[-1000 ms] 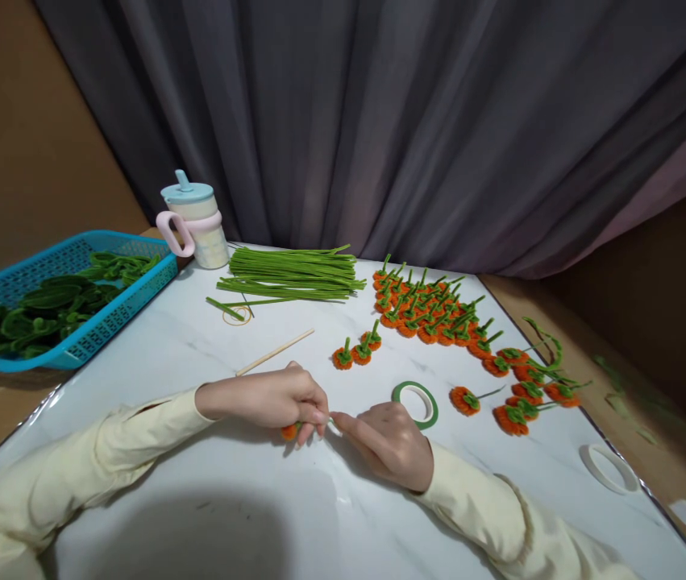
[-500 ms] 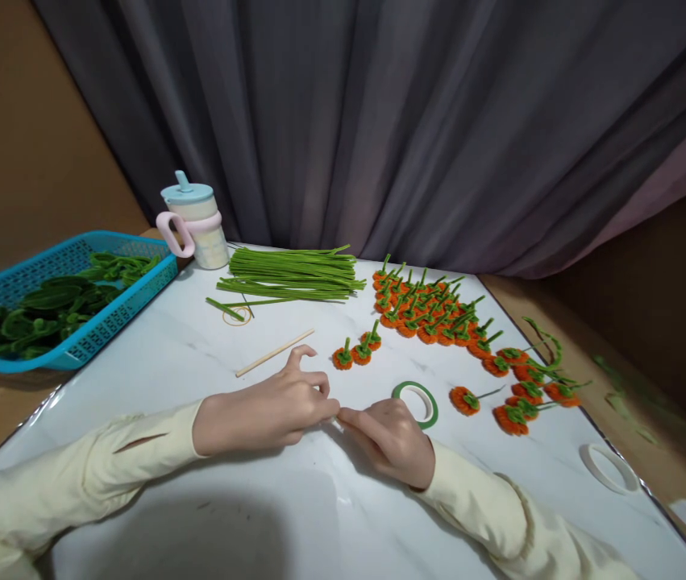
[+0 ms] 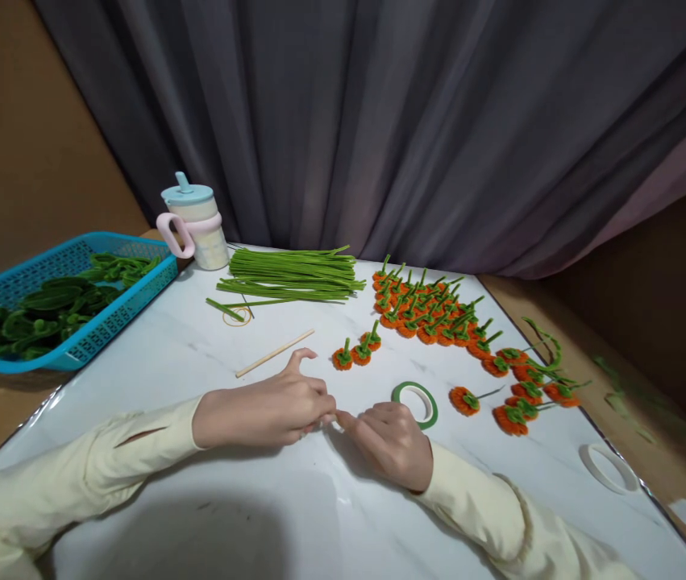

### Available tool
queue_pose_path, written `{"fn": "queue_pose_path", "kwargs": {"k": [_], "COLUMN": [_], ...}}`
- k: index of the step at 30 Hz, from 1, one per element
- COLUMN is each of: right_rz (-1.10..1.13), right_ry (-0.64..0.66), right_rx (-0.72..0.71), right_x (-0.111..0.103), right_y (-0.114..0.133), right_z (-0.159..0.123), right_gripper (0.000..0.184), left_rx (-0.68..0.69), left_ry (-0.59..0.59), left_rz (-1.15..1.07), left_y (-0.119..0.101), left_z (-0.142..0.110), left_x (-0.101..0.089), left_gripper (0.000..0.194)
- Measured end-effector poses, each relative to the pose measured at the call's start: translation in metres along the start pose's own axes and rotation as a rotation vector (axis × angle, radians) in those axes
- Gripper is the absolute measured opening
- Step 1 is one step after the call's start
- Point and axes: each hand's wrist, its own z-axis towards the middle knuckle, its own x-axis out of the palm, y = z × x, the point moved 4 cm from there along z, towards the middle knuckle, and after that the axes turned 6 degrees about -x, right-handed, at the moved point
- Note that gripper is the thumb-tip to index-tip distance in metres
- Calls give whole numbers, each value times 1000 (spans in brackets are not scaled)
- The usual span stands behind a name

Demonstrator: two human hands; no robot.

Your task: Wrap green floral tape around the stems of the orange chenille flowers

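Observation:
My left hand point(image 3: 285, 407) and my right hand point(image 3: 388, 443) meet fingertip to fingertip above the white tabletop. Both are closed in a pinch, the left with its index finger raised and bent. Whatever lies between the fingertips is hidden or too small to make out. Close behind my right hand lies a roll of green tape point(image 3: 433, 412). A thin wooden stick point(image 3: 275, 353) rests beyond my left hand. Farther back, between the hands, stand three orange fuzzy persimmon-shaped pieces point(image 3: 343, 359) with green tops and short stems.
Green pipe cleaners point(image 3: 294, 272) lie bundled at the back beside a lidded cup point(image 3: 203, 211). A blue basket point(image 3: 128, 326) of green leaf pieces is at left. Many orange pieces point(image 3: 427, 314) crowd the right. A white tape ring point(image 3: 595, 475) lies near the right edge.
My fingertips have shifted slightly, the left fingers curling tighter and the right hand drifting a little left. A whitish bit seen between them before is now mostly covered. Other objects have stayed put.

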Motion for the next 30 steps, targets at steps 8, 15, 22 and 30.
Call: {"fn": "queue_pose_path", "kwargs": {"k": [8, 15, 22, 30], "right_rz": [256, 387, 352, 450], "right_ry": [54, 86, 83, 103], "right_rx": [271, 296, 287, 266], "right_x": [6, 7, 9, 10], "right_y": [-14, -15, -12, -10], "right_z": [-2, -1, -1, 0], "right_gripper": [27, 24, 23, 22], "left_rx": [-25, -31, -64, -32], "left_ry": [13, 22, 41, 28], "left_rz": [123, 169, 37, 19], "left_y": [2, 2, -2, 0], "left_z": [-1, 0, 0, -1], "left_x": [2, 3, 4, 5], "left_gripper": [35, 29, 16, 22]}}
